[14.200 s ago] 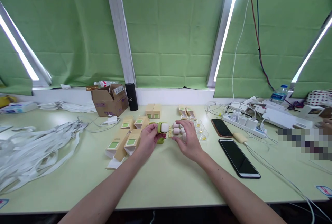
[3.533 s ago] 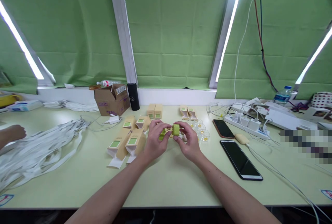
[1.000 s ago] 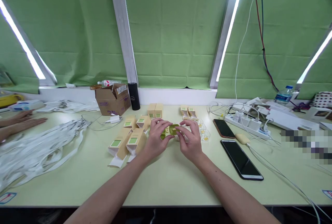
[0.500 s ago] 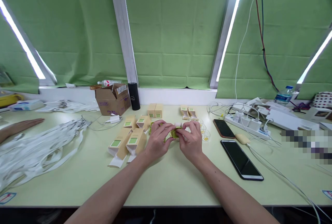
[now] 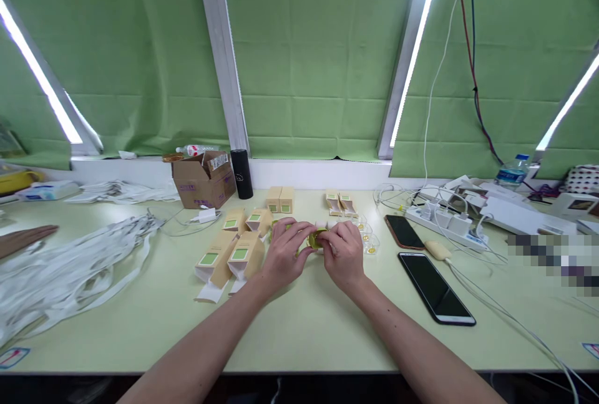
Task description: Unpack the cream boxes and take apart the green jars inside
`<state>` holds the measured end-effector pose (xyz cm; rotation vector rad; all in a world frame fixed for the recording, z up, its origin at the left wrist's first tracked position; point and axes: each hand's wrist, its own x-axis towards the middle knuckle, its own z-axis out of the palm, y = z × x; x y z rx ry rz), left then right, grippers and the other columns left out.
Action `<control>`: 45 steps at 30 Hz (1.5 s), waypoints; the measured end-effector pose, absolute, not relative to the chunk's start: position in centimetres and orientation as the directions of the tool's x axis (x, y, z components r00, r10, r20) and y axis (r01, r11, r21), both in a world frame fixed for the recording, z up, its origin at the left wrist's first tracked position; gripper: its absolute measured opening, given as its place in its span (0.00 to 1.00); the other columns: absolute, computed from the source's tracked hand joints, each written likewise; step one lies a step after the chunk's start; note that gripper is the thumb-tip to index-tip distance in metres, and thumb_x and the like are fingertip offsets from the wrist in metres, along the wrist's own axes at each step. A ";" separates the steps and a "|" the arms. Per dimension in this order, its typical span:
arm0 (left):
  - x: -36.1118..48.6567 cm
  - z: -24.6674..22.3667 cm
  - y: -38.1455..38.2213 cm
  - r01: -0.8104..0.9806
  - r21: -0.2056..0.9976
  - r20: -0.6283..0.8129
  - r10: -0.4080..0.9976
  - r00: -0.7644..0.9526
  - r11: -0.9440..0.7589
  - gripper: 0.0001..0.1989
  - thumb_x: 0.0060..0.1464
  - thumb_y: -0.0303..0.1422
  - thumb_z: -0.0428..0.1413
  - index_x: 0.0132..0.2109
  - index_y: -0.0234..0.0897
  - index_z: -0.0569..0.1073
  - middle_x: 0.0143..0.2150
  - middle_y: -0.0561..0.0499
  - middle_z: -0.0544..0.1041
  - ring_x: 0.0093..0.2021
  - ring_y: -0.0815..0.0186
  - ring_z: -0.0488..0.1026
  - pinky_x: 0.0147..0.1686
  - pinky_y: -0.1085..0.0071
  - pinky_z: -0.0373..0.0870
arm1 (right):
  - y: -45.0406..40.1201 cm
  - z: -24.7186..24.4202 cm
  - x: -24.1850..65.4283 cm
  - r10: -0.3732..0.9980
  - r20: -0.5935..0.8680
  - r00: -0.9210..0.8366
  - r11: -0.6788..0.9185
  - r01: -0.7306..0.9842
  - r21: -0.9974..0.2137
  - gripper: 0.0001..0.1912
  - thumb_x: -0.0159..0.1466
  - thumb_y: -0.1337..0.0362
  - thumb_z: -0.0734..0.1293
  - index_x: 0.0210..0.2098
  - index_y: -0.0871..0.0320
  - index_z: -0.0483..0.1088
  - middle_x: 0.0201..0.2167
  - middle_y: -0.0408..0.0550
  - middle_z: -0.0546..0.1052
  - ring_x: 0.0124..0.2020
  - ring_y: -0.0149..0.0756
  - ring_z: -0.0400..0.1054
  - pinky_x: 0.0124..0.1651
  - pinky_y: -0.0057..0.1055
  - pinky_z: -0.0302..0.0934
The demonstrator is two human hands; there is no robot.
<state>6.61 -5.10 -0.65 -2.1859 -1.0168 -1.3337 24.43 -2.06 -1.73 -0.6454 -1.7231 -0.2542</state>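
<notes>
Between my two hands is a small round green-gold item [image 5: 317, 239], pinched by the fingertips of both. My left hand [image 5: 286, 253] grips it from the left, with thumb and fingers bent together. From the right, my right hand [image 5: 345, 254] holds its edge. Left of my left hand stand several tan boxes with green labels [image 5: 246, 253], the nearer ones with open white flaps. Small clear containers with yellow contents [image 5: 371, 244] sit just right of my right hand. Behind my hands are closed tan boxes [image 5: 279, 199] and small tan open boxes [image 5: 340, 202].
A cardboard box [image 5: 201, 186] and a black cylinder [image 5: 241, 173] stand at the back. White straps [image 5: 88, 260] cover the left, beside another person's hand [image 5: 28, 240]. Two phones [image 5: 436, 288], cables and a power strip [image 5: 447, 227] lie at the right.
The fingers of my right hand have closed in slightly around the round item. At the far left, the other person's hand has moved left.
</notes>
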 end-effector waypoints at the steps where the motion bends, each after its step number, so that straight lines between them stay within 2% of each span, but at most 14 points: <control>1: 6.6 -0.7 -5.1 0.747 0.046 0.879 0.382 0.284 -0.663 0.18 0.62 0.28 0.60 0.58 0.42 0.75 0.51 0.45 0.82 0.53 0.53 0.71 0.55 0.52 0.69 | -2.1 -1.7 24.5 0.267 0.954 -0.135 0.823 0.547 -0.153 0.10 0.69 0.73 0.65 0.33 0.55 0.74 0.26 0.44 0.68 0.32 0.37 0.58 0.38 0.36 0.54; 11: 6.5 -0.9 -5.0 0.752 0.055 0.881 0.386 0.273 -0.657 0.18 0.63 0.28 0.61 0.59 0.42 0.74 0.51 0.46 0.82 0.53 0.55 0.73 0.57 0.52 0.69 | -2.3 -1.1 24.7 0.157 0.972 -0.178 0.813 0.582 -0.025 0.12 0.69 0.74 0.63 0.31 0.55 0.71 0.22 0.43 0.67 0.29 0.37 0.57 0.37 0.36 0.52; 20: 6.6 -0.8 -5.1 0.768 0.046 0.880 0.389 0.271 -0.639 0.17 0.63 0.30 0.60 0.59 0.42 0.75 0.50 0.45 0.82 0.52 0.54 0.74 0.56 0.52 0.69 | -2.3 -1.0 24.8 0.109 0.974 -0.198 0.817 0.576 0.026 0.13 0.69 0.74 0.63 0.31 0.54 0.71 0.21 0.43 0.66 0.28 0.37 0.57 0.36 0.37 0.51; 45: 6.4 -1.0 -4.9 0.789 0.057 0.883 0.400 0.246 -0.612 0.18 0.63 0.30 0.60 0.59 0.42 0.75 0.51 0.44 0.82 0.52 0.53 0.73 0.54 0.53 0.70 | -2.2 -1.0 25.0 0.077 0.975 -0.207 0.815 0.577 0.058 0.12 0.70 0.72 0.63 0.32 0.55 0.72 0.22 0.43 0.65 0.28 0.37 0.57 0.35 0.38 0.50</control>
